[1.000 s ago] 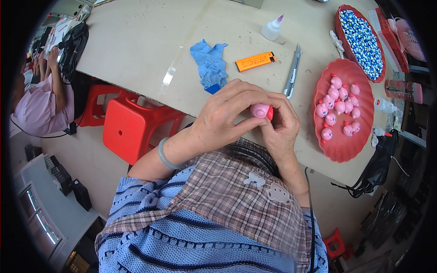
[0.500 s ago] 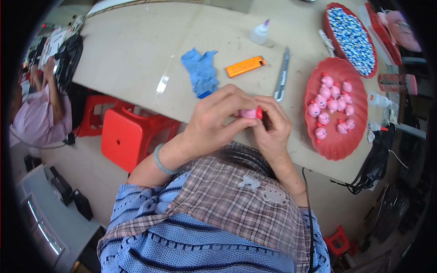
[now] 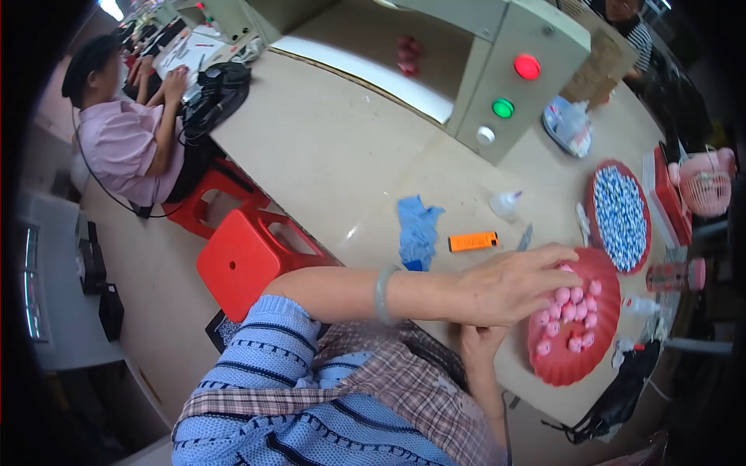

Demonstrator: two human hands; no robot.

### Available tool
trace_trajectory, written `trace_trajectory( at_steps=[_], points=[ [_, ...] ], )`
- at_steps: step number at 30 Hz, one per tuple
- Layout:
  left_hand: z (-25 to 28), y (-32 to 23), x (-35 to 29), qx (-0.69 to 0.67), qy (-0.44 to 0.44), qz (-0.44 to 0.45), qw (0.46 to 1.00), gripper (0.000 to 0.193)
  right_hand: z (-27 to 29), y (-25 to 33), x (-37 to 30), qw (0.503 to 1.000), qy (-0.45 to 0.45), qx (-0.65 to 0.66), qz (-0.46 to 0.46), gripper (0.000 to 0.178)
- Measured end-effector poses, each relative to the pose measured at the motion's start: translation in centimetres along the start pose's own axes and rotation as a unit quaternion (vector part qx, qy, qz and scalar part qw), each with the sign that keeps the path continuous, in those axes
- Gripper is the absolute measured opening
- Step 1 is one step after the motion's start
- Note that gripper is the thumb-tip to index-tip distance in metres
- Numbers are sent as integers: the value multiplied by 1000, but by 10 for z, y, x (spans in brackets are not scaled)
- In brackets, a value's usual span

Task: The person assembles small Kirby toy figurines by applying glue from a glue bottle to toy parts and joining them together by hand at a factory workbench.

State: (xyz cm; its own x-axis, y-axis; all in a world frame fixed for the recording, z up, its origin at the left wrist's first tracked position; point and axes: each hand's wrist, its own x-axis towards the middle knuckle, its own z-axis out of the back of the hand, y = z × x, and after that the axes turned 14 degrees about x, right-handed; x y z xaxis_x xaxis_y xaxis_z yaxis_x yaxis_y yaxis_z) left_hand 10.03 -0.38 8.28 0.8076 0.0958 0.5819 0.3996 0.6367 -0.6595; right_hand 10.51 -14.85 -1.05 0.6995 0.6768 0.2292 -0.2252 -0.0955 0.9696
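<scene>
My left hand (image 3: 509, 286), with a pale bangle (image 3: 382, 293) on its wrist, reaches across to the right over the scalloped red tray (image 3: 573, 365). Its fingers are bent around a small pink ball-shaped figure (image 3: 566, 268) at the tray's near-left part, mostly covered by the fingertips. Several more pink figures (image 3: 576, 295) with red bits lie in the tray. Below the left hand, my right hand (image 3: 482, 342) is partly hidden behind it. The right fingers look curled, and whatever they hold is out of sight.
On the table lie a blue cloth (image 3: 418, 229), an orange lighter-like piece (image 3: 472, 241), a small squeeze bottle (image 3: 505, 204) and a knife (image 3: 526, 237). A second red tray (image 3: 619, 217) holds blue-white pieces. A grey machine (image 3: 517, 85) stands behind. A co-worker (image 3: 128, 140) sits left, near red stools (image 3: 237, 260).
My hands have parted: the left has gone right, over the tray of pink figures, and the right stays lower, behind it. The view has swung up and left, bringing the machine in.
</scene>
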Motion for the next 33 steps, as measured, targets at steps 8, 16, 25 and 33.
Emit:
trace_trajectory(
  at_steps=[8, 16, 25, 33],
  points=[
    [142, 125, 14, 283, -241, 149, 917, 11, -9, 16, 15, 997, 38, 60, -12, 9],
    [203, 286, 47, 526, -136, 331, 771, 35, -11, 16, 17, 997, 49, 48, -41, 9],
    [220, 326, 58, 541, -108, 350, 757, 35, -10, 22, 20, 995, 62, 59, -51, 9],
    [169, 130, -4, -386, -125, 312, 859, 38, -5, 24, 16, 999, 21, 48, -5, 15]
  ],
)
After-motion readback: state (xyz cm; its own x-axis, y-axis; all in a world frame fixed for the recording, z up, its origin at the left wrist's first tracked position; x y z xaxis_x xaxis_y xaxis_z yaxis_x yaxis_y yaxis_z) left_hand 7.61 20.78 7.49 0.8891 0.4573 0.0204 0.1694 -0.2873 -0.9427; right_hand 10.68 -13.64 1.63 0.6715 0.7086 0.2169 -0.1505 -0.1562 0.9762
